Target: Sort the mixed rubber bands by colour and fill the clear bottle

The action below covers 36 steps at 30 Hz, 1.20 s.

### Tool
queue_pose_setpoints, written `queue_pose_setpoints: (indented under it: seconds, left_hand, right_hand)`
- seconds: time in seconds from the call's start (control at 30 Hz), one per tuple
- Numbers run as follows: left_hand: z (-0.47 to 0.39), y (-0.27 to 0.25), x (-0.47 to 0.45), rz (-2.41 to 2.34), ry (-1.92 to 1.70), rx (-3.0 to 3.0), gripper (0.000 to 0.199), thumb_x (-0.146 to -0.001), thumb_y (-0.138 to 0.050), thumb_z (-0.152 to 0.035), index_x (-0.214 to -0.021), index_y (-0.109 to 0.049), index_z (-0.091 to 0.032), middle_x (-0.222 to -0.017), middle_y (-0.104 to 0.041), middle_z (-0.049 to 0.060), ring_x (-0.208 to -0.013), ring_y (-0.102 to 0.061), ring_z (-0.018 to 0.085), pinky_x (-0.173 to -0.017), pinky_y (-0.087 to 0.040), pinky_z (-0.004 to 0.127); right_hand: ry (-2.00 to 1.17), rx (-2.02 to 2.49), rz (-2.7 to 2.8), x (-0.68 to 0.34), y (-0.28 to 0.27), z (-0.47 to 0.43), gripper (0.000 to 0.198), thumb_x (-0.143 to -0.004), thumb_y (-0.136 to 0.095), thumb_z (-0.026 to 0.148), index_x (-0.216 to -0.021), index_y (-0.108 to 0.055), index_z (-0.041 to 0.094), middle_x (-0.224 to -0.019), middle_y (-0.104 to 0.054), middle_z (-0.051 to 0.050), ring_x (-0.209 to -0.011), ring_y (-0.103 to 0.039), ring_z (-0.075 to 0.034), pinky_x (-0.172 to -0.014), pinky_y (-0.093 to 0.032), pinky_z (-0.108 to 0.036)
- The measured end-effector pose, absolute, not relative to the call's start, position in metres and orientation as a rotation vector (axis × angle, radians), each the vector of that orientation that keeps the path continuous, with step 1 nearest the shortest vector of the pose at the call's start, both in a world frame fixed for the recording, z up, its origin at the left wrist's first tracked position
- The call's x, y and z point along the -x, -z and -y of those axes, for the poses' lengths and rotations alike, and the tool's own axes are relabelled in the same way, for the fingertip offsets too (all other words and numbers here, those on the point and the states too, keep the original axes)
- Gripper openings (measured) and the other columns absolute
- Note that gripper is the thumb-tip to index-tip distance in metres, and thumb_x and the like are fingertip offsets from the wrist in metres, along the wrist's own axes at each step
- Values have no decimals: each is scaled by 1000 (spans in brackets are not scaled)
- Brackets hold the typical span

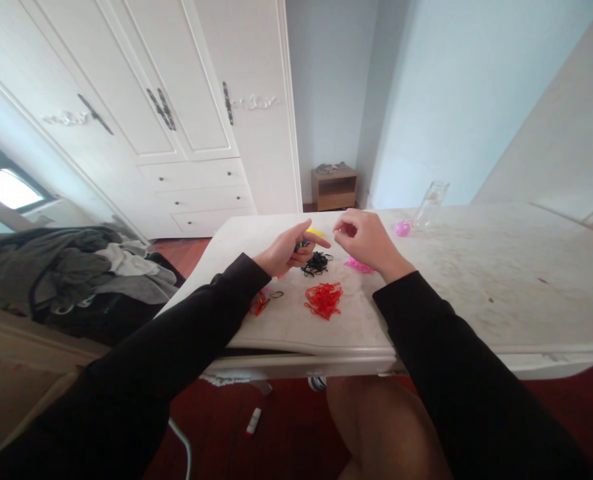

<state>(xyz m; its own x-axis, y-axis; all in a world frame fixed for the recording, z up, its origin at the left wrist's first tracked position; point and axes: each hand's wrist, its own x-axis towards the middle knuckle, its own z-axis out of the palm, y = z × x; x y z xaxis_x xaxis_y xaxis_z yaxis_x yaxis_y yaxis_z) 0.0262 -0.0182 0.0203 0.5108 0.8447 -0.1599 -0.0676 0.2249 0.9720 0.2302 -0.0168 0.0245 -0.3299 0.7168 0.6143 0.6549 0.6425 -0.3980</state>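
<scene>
My left hand (292,249) is above the left part of the white table, thumb and index finger stretched out. Its other fingers curl around small blue and yellow rubber bands (301,245). To the right, my right hand (364,239) has its thumb and index finger drawn together; anything between them is too small to see. Beneath and between the hands lie piles of black rubber bands (316,264), pink rubber bands (359,265) and yellow rubber bands (315,232). Nearer the front edge is a red rubber band pile (323,300). Mixed loose bands (260,304) lie left, partly behind my left forearm.
On the white table (476,287), a pink ball-like thing (402,229) sits beside a clear glass bottle (430,205). Heaped clothes (76,267) lie at left. A white wardrobe (191,133) and a small wooden cabinet (334,189) stand behind. A white tube (253,421) is on the floor.
</scene>
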Motion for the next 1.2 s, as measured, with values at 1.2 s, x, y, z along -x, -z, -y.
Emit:
queue_pose_setpoints:
  seconds: [1.2]
  left_hand:
    - [20, -27, -25, -690, -787, -764, 11, -85, -51, -11, -91, -61, -10, -63, -41, -2, -46, -36, 7, -34, -22, 14]
  right_hand:
    - [-131, 1560, 1681, -271, 0, -21, 27, -85, -65, 21, -67, -46, 24, -83, -62, -11, -94, -63, -30, -80, -43, -40]
